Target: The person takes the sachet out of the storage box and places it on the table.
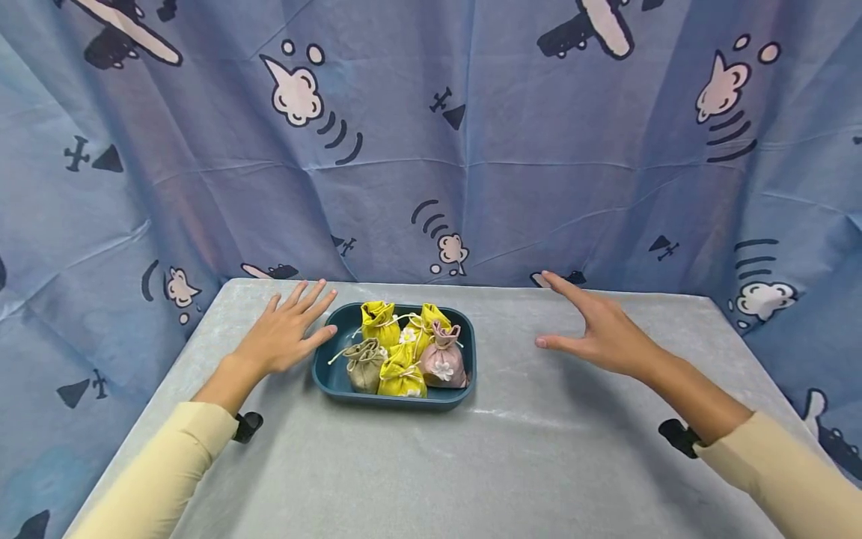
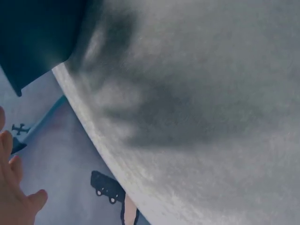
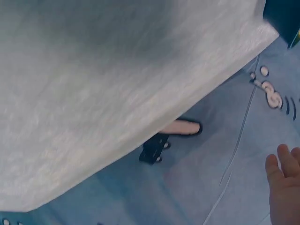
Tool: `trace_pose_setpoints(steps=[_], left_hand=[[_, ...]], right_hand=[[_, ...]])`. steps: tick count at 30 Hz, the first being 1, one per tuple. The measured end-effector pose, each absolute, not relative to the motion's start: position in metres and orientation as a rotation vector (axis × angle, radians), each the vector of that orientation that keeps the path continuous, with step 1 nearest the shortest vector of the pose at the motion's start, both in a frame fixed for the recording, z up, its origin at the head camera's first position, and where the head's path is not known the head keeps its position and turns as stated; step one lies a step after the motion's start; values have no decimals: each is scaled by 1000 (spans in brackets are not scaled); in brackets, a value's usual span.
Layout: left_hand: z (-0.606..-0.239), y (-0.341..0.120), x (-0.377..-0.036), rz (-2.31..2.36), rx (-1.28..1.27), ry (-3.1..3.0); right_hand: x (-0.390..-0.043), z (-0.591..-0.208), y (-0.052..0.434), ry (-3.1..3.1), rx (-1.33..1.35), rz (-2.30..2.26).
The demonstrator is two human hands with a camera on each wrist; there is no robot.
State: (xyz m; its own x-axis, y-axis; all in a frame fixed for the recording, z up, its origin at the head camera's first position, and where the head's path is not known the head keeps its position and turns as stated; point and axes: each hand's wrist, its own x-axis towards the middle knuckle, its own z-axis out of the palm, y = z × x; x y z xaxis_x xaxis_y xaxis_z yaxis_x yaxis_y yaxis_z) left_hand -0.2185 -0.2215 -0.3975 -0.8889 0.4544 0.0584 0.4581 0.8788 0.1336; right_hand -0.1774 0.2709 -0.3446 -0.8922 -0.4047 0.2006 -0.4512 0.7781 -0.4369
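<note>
A dark teal oval plastic tray (image 1: 328,373) sits near the middle of the pale grey cloth-covered table (image 1: 539,464), toward its far edge, and holds a huddle of small drawstring fabric pouches: an olive-grey pouch (image 1: 364,364) at about 8 o'clock within the tray, three yellow pouches — one at the back left (image 1: 378,322), one at the back right (image 1: 431,317), one at the front (image 1: 400,374) — and a pink pouch with a white flower (image 1: 443,359) at 4 o'clock. The left hand (image 1: 283,335) lies at the tray's 9 o'clock, fingers straight and spread, holding nothing; its thumb tip reaches right up to the tray's left rim, though actual contact cannot be made out, and in the left wrist view only the fingertips (image 2: 16,197) show at the lower left, with the tray's dark wall (image 2: 33,33) at 11 o'clock. The right hand (image 1: 602,329) hovers well apart from the tray at its 3 o'clock, palm turned toward it, fingers straight and loosely parted, empty; the right wrist view catches just its fingertips (image 3: 283,187) at 4 o'clock. Behind the table hangs a blue backdrop sheet printed with cartoon aeroplanes and clouds (image 1: 431,150) — nothing lies between either hand and the tray.
</note>
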Motion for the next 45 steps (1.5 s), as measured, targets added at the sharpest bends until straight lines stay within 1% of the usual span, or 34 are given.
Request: trace_pose_setpoints(steps=[3,16,27,39,45], left_hand=[[-402,-220,-217,-251,-759,-3037],[-413,-214,-211,-290,-862,-3035],[-421,-213,-209,-270,-923,-2950],[-422,-214,-206,-278,-905,-2990],[-422,-214,-207,-291,-906,-2997]], right_hand=[[-178,-349,262,-2851,759,900],[-182,-357,231,-2771,808,1368],[-187,-362,198,-2762,856,1544],[-193,-372,173,-2722,950,1667],[-198,-375,163,-2694,953,1763]])
